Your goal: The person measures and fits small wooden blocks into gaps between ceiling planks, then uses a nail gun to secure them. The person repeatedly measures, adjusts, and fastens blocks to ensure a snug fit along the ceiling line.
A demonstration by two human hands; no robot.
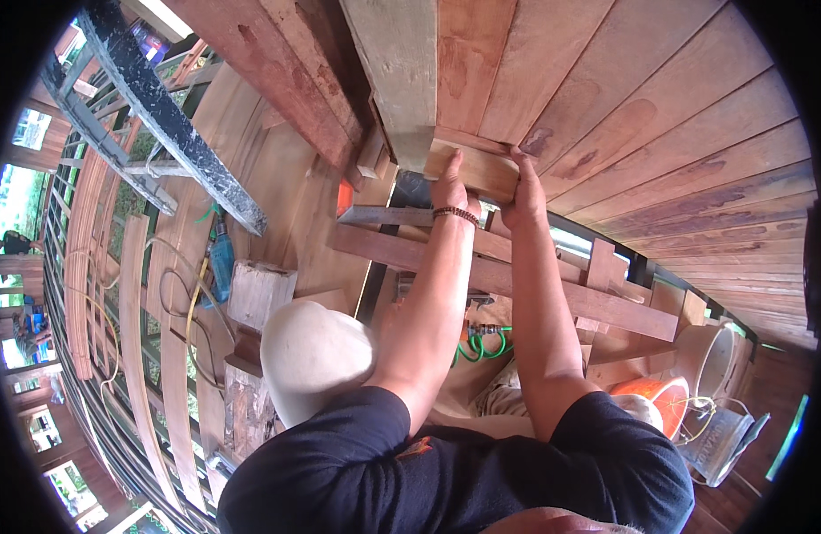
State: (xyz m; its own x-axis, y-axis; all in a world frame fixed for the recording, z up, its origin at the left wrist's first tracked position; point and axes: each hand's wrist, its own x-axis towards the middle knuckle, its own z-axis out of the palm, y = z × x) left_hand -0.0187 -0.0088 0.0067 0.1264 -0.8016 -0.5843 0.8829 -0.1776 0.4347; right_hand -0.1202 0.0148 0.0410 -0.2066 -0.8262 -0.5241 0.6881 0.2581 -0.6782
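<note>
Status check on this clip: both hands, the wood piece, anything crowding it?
Left hand and right hand both gripping short wood block, pressed up under plank ceiling. Grey post tight beside block. Wooden rails close below.

A dark navy short-sleeved shirt is worn, its sleeves ending just above the elbows, so that both forearms are left bare. A small orange mark is seen on the shirt near the left shoulder. A beaded bracelet of brown and pale beads is worn around the left wrist. The left hand and the right hand are bare, with no gloves, and no ring or watch can be made out. Light khaki trousers are partly seen below, between the arms.
</note>
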